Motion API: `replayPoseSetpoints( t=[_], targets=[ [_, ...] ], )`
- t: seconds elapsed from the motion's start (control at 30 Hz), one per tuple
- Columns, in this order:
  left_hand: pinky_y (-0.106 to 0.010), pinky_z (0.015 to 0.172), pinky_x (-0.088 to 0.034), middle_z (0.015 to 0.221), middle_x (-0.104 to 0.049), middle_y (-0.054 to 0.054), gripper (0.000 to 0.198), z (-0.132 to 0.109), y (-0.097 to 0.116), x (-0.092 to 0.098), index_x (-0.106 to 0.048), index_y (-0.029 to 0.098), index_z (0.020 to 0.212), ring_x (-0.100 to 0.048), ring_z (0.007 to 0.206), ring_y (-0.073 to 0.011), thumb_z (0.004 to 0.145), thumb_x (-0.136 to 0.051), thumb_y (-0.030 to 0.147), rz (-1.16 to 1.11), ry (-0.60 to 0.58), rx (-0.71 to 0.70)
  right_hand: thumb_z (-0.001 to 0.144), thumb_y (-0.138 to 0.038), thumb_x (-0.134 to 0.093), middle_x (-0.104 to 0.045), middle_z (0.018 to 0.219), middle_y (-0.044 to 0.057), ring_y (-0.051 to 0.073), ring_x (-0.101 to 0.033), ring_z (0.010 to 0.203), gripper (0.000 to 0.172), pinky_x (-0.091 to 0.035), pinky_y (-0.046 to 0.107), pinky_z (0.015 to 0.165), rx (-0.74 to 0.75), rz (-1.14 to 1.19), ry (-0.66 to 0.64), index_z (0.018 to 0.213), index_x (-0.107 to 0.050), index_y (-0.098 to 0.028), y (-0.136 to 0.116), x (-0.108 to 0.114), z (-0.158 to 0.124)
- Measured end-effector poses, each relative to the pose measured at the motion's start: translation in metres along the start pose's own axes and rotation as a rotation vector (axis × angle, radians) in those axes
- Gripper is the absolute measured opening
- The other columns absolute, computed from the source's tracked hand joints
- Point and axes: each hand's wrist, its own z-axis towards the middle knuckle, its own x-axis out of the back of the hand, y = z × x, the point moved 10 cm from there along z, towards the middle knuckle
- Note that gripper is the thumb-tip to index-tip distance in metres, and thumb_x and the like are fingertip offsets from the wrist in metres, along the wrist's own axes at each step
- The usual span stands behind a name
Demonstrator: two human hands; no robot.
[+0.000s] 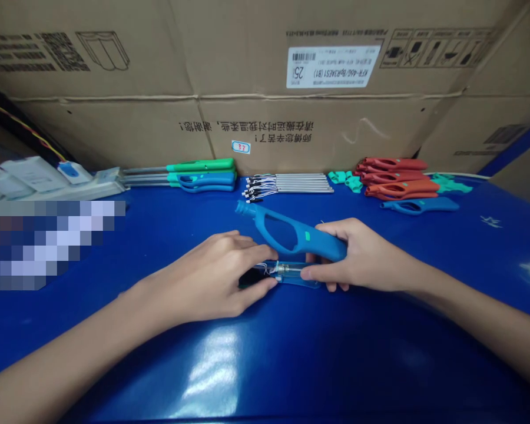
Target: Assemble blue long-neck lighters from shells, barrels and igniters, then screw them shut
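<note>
In the middle of the head view, my right hand (357, 253) grips the butt of a blue lighter shell half (322, 240), which is tilted above the table with its nozzle end up to the left. The same hand's thumb reaches down to a second, clear-blue lower lighter half (298, 274). That lower half holds a metal valve part (283, 268) and white wires. My left hand (229, 271) is closed over the lower half's left end, thumb and forefinger pinching it at the wires. My palm hides that end.
Along the back lie green and blue assembled lighters (207, 175), metal rods with wires (302, 183), small teal pieces (347, 178), red lighter shells (397, 176) and a blue shell (419, 205). A cardboard wall (247, 70) stands behind; a power strip (83, 188) lies left.
</note>
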Motion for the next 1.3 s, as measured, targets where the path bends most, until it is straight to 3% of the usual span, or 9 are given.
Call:
replayPoseSetpoints(
  t=[0.2,0.4,0.5,0.8,1.13,1.3],
  targets=[
    [-0.024,0.084,-0.047,0.103,-0.067,-0.001,0.022,-0.001,0.003,-0.001,-0.064,0.022,0.109,-0.063,0.091,-0.0155,0.09,-0.055,0.026,-0.087,0.029,-0.061,0.069,-0.032,-0.078,-0.061,0.056,-0.004,0.011,-0.059,0.047,0.027,-0.048,0.019,0.04,-0.004,-0.024,-0.019,0.079,-0.056,-0.017,0.003,-0.001,0.004],
    [-0.023,0.076,-0.046,0.096,-0.064,-0.002,0.017,0.0,-0.006,-0.01,-0.068,0.02,0.095,-0.061,0.086,-0.0146,0.088,-0.052,0.022,-0.16,-0.073,0.025,0.071,-0.032,-0.076,-0.061,0.053,-0.004,0.009,-0.057,0.044,0.027,-0.046,0.017,0.04,-0.036,-0.076,-0.038,0.078,-0.055,-0.017,0.006,-0.001,0.004],
    [-0.024,0.077,-0.045,0.095,-0.065,-0.002,0.021,0.002,-0.009,-0.011,-0.069,0.02,0.098,-0.061,0.086,-0.0141,0.089,-0.05,0.019,-0.205,-0.059,0.047,0.073,-0.035,-0.075,-0.061,0.053,-0.004,0.009,-0.056,0.043,0.027,-0.046,0.017,0.04,-0.041,-0.094,-0.041,0.079,-0.055,-0.017,0.007,0.0,0.004],
    [-0.02,0.05,-0.038,0.063,-0.062,0.003,0.016,0.007,-0.031,-0.023,-0.072,0.017,0.086,-0.052,0.053,-0.0091,0.082,-0.057,0.02,-0.406,-0.029,0.247,0.075,-0.036,-0.073,-0.061,0.053,-0.004,0.009,-0.057,0.044,0.026,-0.046,0.017,0.04,-0.036,-0.12,-0.044,0.078,-0.054,-0.018,0.007,-0.002,0.003],
    [-0.019,0.051,-0.041,0.075,-0.068,-0.002,0.022,0.005,-0.037,-0.029,-0.075,0.016,0.088,-0.058,0.061,-0.0115,0.081,-0.059,0.03,-0.448,-0.043,0.266,0.075,-0.033,-0.071,-0.06,0.053,-0.004,0.009,-0.057,0.043,0.023,-0.046,0.017,0.039,-0.043,-0.141,-0.038,0.078,-0.054,-0.018,0.008,-0.003,0.002],
    [-0.02,0.051,-0.042,0.069,-0.066,-0.001,0.022,0.006,-0.036,-0.026,-0.075,0.015,0.087,-0.057,0.059,-0.0114,0.081,-0.06,0.029,-0.455,-0.035,0.257,0.071,-0.033,-0.075,-0.06,0.053,-0.004,0.01,-0.058,0.045,0.026,-0.047,0.019,0.04,-0.049,-0.111,-0.039,0.078,-0.055,-0.018,0.008,-0.004,0.003]
  ],
)
